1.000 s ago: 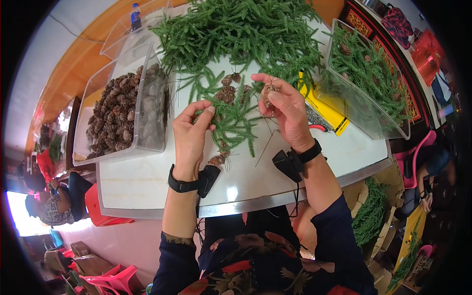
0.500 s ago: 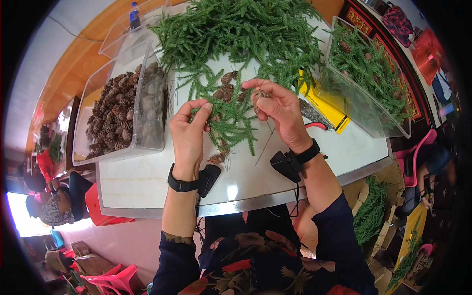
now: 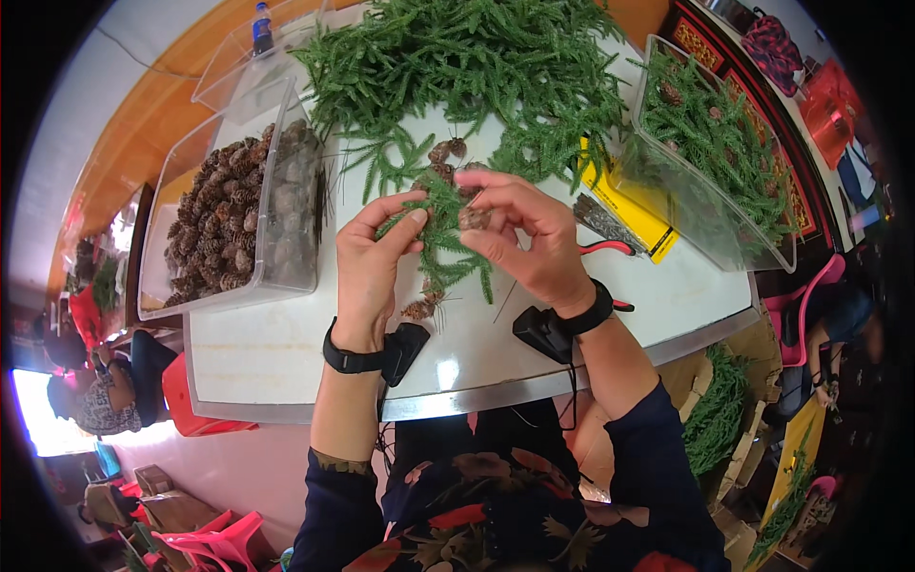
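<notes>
My left hand [image 3: 367, 272] pinches a green artificial pine sprig [image 3: 440, 234] between thumb and fingertips, over the white table. Just right of it, my right hand [image 3: 541, 250] holds a brown pine cone [image 3: 474, 220] in its fingers, close against the sprig's needles. The fingertips of that hand are slightly blurred. Loose pine cones [image 3: 419, 309] lie on the table below the sprig, and a few more cones [image 3: 446, 150] show just beyond it.
A clear bin of pine cones [image 3: 214, 214] stands at left. Heaped green sprigs [image 3: 457, 67] cover the table's far side. At right are red-handled pliers [image 3: 610, 246], a yellow packet [image 3: 658, 214], dark thin wires [image 3: 600, 221] and a clear bin of coned sprigs [image 3: 734, 250].
My right hand has moved left and slightly down, bringing the pine cone up against the sprig. The left hand keeps its pinch and has barely moved.
</notes>
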A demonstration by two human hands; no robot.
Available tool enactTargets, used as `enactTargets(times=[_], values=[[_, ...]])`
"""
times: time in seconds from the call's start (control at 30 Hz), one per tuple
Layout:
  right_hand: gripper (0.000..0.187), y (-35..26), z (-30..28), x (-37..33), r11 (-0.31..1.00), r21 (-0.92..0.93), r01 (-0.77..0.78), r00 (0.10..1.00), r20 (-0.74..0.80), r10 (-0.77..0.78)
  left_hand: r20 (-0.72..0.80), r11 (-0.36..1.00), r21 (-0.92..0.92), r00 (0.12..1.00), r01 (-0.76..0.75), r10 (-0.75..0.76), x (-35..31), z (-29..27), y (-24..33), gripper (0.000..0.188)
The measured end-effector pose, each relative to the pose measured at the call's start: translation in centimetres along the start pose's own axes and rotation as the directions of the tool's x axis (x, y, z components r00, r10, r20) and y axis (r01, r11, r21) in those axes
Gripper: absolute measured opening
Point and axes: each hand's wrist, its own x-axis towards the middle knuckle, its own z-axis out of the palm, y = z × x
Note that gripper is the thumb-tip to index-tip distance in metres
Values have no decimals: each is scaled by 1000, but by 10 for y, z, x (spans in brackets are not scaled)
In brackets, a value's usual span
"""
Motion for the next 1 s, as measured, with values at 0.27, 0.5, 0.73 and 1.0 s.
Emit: enactTargets(times=[0.27,0.5,0.73,1.0], values=[[26,9,-1,1,951,21,-310,950,-41,310,101,974,-183,988,134,-117,4,2,-5,19],[26,13,2,0,946,114,-302,946,-88,313,179,1000,11,984,16,-17,-2,8,-6,19],[26,4,2,3,925,166,-341,920,-144,365,14,1000,24,1000,15,-15,1,2,-5,19],[28,0,9,-2,988,-128,-85,969,-242,52,-108,997,-79,994,24,-32,3,1,-3,21]])
